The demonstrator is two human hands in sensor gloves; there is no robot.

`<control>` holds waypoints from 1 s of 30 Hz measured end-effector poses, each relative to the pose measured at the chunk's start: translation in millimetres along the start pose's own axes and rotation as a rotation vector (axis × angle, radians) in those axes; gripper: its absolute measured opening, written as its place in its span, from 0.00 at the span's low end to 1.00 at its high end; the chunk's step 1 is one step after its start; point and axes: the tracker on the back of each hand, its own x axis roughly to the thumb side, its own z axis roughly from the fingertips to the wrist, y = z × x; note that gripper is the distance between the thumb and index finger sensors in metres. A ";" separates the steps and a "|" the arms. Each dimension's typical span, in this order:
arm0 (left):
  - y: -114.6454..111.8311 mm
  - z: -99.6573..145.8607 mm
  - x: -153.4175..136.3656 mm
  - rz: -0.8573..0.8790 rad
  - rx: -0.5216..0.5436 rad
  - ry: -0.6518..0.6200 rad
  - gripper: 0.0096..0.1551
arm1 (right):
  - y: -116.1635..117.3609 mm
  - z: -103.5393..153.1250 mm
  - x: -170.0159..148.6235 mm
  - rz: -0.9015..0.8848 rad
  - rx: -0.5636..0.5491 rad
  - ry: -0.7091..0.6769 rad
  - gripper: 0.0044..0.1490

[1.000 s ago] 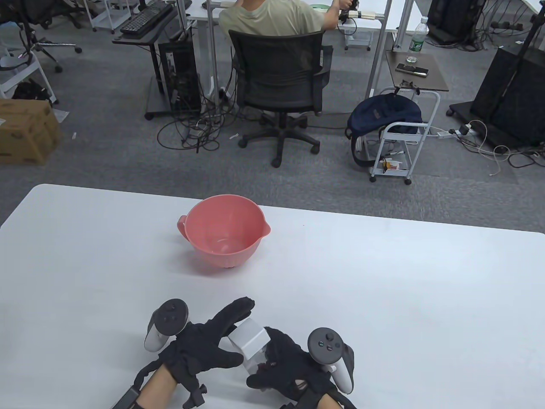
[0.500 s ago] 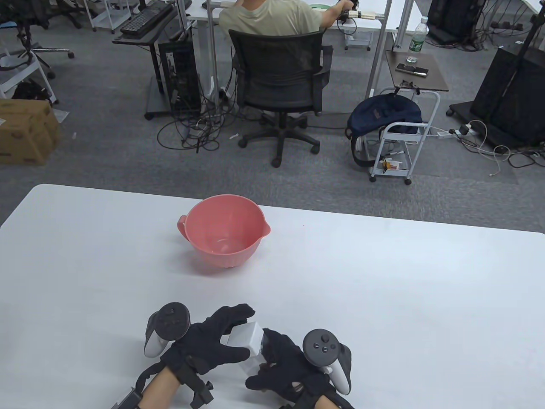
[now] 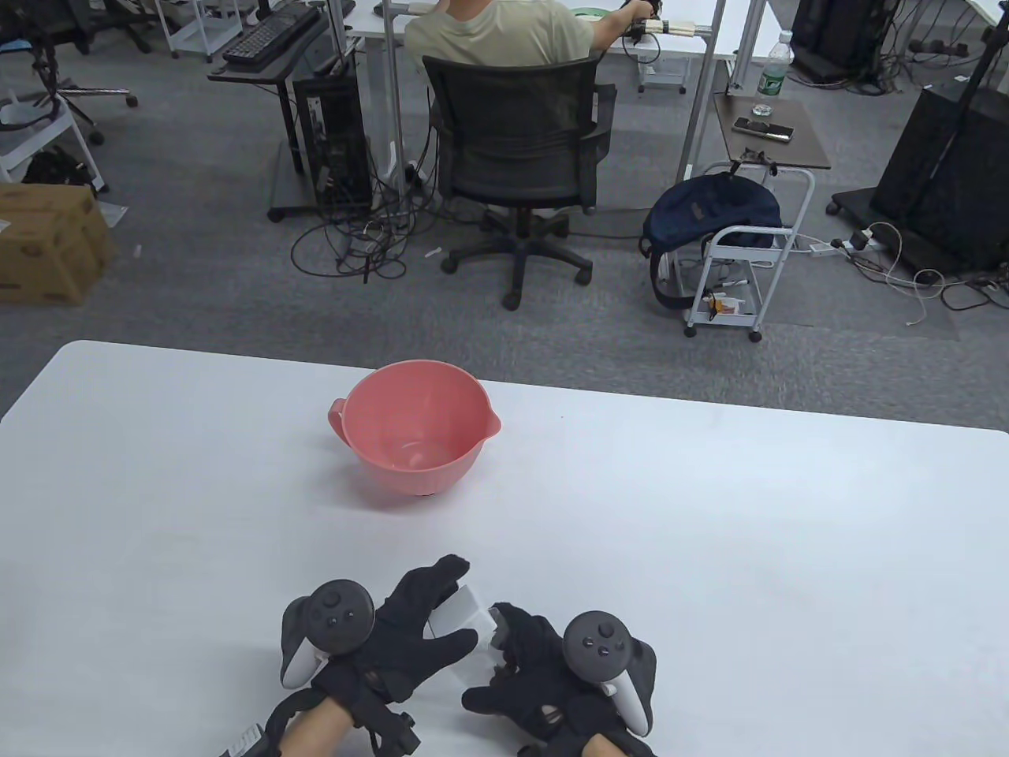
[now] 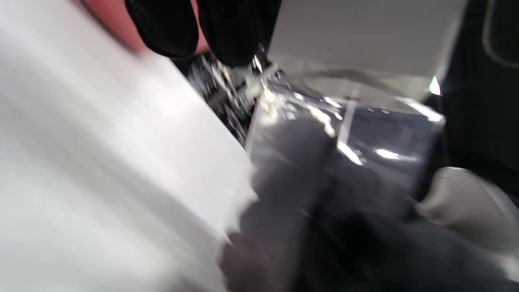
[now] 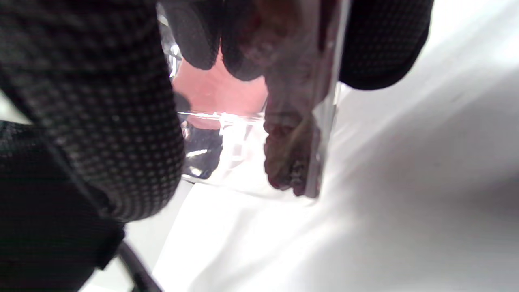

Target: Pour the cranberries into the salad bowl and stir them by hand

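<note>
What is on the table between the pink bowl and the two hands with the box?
Nothing: in the table view only bare white table lies between the pink bowl and the clear container held by the left hand and right hand.

both hands [image 3: 489, 662] largely hide the container [image 3: 465, 611].

Your gloves are black: the left hand [image 3: 410, 639] and right hand [image 3: 528, 678] both show a fine dotted weave up close. The trackers [image 3: 340, 617] on them are dark grey on top, white beneath. The container [image 5: 251, 121] is clear with a white lid [image 3: 461, 611], and the cranberries [image 5: 290, 162] inside look dark reddish-brown, though that view is blurred. Your salad bowl [image 3: 414, 426] is plain salmon pink on a white tabletop [image 3: 749, 552].
</note>
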 end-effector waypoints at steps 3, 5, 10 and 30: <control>3.4 -1.5 -2.6 0.115 -0.053 -0.056 0.65 | -0.2 -1.4 -1.7 -0.057 0.049 -0.011 0.65; 8.0 -2.2 -2.7 0.122 -0.087 -0.087 0.64 | -0.1 -2.4 -2.7 -0.083 0.088 -0.021 0.65; 14.4 -3.0 -5.1 0.186 -0.185 -0.132 0.60 | 0.6 -3.0 -2.5 -0.101 0.134 -0.032 0.65; 10.6 -0.1 0.0 -0.121 0.064 0.005 0.56 | 2.9 1.4 1.6 0.035 0.010 -0.006 0.65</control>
